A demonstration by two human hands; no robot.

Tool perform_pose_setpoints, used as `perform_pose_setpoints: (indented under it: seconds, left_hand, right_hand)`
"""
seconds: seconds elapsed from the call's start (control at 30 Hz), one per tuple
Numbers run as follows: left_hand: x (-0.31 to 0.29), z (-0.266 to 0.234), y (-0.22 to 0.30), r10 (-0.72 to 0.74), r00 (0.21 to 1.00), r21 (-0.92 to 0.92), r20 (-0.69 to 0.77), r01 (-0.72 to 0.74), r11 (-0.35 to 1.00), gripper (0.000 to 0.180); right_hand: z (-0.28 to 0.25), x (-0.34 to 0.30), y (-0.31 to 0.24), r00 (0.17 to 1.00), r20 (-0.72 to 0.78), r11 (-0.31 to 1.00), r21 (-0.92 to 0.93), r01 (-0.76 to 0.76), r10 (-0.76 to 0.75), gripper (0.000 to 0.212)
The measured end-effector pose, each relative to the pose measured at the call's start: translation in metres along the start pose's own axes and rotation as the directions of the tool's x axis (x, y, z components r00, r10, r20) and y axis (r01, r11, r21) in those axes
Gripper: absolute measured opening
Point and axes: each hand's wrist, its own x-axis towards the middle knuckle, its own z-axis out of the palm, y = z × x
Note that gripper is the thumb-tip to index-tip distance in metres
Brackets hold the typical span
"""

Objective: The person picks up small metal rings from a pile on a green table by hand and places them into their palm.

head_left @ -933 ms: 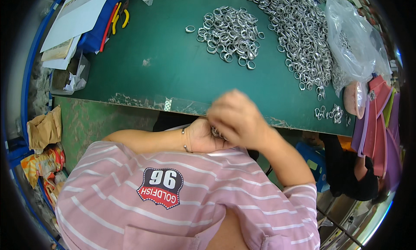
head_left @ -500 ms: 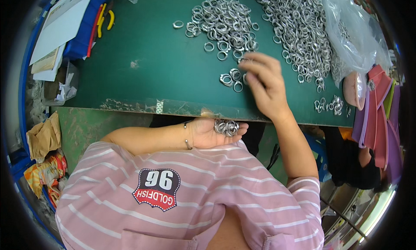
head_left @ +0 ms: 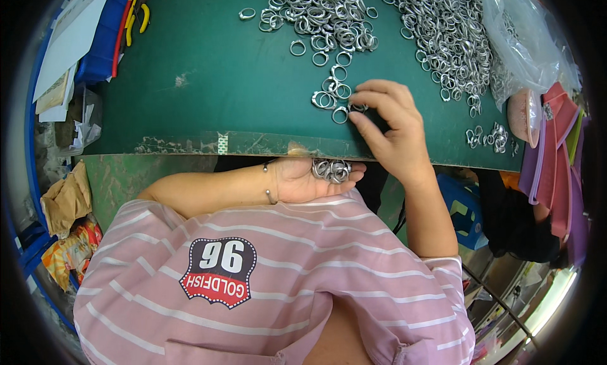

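Palm up at the table's front edge, my left hand (head_left: 300,179) cups several silver metal rings (head_left: 331,171) on its fingers; a thin open bangle is round the wrist. My right hand (head_left: 393,123) is over the green tabletop, with curved fingers and the thumb held apart. Its fingertips reach a few rings (head_left: 359,105) lying partly under them, and contact is hard to make out. Just left of these fingertips lies a small loose group of rings (head_left: 324,100). Beyond it spreads a larger pile of the same rings (head_left: 325,14).
Another big heap of rings (head_left: 442,36) covers the far right, beside a clear plastic bag (head_left: 528,45). A small ring cluster (head_left: 496,137) lies near a pink bowl (head_left: 525,118). Yellow-handled pliers (head_left: 144,18) and a blue bin (head_left: 104,52) are at the far left.
My right hand has drawn slightly nearer the table's front edge, its fingers less blurred. The whole view has shifted, so the piles appear higher. My left hand still cups the rings.
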Motion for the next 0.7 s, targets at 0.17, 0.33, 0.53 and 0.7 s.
perform_pose_setpoints:
  seconds: [0.17,0.33,0.53,0.7]
  left_hand:
    - [-0.002,-0.001,-0.001,0.040,0.999,0.018,-0.013,-0.040,0.999,0.044]
    - [0.000,0.004,-0.002,0.028,1.000,-0.006,0.005,-0.028,1.000,0.043]
    - [-0.001,0.004,-0.001,0.018,1.000,-0.003,-0.015,-0.018,1.000,0.042]
    - [0.001,0.002,-0.001,0.017,1.000,0.004,-0.007,-0.017,1.000,0.041]
  right_hand:
    - [0.006,-0.001,0.012,0.998,0.012,0.998,0.013,-0.057,0.057,0.023]
    - [0.014,0.005,-0.006,1.000,-0.003,0.998,-0.054,-0.022,0.022,0.027]
    - [0.017,-0.001,0.005,0.999,0.026,0.997,-0.062,-0.042,0.044,0.022]
    - [0.019,0.007,-0.002,0.999,0.012,0.992,-0.113,0.051,-0.050,0.022]
